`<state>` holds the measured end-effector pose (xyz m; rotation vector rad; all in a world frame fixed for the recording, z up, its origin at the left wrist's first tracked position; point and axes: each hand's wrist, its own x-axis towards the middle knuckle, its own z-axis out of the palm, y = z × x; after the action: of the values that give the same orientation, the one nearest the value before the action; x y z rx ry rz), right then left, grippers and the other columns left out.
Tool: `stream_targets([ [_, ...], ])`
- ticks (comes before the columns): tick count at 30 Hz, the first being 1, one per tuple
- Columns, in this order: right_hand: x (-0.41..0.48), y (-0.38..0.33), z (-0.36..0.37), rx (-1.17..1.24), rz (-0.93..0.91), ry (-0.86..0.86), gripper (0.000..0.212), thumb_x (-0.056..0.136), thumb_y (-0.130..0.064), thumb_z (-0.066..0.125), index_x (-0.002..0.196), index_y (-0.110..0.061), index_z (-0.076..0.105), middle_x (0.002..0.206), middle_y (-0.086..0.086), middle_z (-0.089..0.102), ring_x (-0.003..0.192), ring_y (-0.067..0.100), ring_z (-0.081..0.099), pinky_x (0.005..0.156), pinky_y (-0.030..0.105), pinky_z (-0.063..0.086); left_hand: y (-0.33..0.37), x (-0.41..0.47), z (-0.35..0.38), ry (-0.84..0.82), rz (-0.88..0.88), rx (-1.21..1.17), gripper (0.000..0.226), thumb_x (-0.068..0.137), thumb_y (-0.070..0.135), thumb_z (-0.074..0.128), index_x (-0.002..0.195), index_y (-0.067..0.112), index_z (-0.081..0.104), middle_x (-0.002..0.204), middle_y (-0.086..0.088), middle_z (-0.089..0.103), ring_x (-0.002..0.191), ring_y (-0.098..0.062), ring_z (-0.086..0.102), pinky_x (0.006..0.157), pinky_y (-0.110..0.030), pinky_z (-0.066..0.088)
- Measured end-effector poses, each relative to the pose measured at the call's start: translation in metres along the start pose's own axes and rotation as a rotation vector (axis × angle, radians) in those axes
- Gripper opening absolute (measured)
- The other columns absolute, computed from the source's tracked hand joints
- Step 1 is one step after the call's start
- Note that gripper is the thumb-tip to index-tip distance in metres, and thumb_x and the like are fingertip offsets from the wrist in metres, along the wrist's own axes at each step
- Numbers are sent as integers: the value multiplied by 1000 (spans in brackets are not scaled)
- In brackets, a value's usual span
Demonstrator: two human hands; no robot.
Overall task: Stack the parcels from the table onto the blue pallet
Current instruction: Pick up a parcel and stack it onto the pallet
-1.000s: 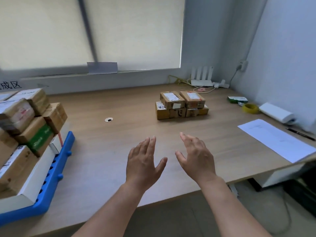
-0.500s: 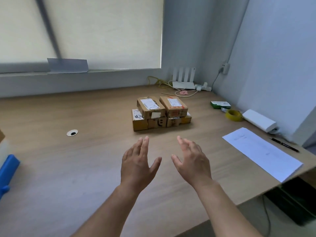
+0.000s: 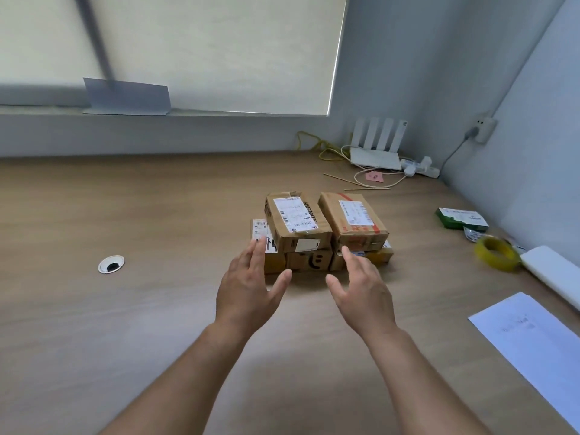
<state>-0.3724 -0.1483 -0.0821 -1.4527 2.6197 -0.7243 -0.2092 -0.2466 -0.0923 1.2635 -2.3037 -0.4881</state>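
Two bare hands (image 3: 251, 293) nr taped cardboard parcels (image 3: 323, 233)

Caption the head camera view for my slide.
Open left hand and open right hand near stacked parcels on the table.

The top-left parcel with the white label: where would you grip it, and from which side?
Probably by its long side faces, from above at the near end: the top-left parcel lies lengthwise on the lower parcels. Its left face is free; the neighbouring parcel crowds the right.
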Motion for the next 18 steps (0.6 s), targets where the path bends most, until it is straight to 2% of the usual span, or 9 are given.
stream_targets([
  [7,80,11,35,31,50,-9,63,96,-38,50,151,-16,26,147,3,39,135,21,32,107,33,32,-15,70,35,-59,-89,-54,75,93,55,43,152,26,8,156,5,22,140,-15,22,107,-36,33],
  [13,129,44,39,-38,205,77,60,96,-36,51,148,-12,33,149,11,36,135,30,28,111,37,24,-19,113,61,-108,-134,-93,74,93,54,41,152,23,10,157,6,20,141,-16,21,107,-35,30],
  [16,145,44,44,-25,140,61,55,97,-33,48,146,-10,37,145,11,42,132,29,31,109,36,24,-19,129,72,-127,-175,-119,72,95,51,40,152,19,10,157,2,21,142,-18,22,108,-34,29],
  [18,151,37,52,-44,51,45,51,98,-32,46,143,-9,41,138,11,51,125,30,38,106,38,28,-17,137,79,-137,-208,-139,69,96,50,40,151,17,14,154,-1,29,139,-20,29,104,-35,33],
])
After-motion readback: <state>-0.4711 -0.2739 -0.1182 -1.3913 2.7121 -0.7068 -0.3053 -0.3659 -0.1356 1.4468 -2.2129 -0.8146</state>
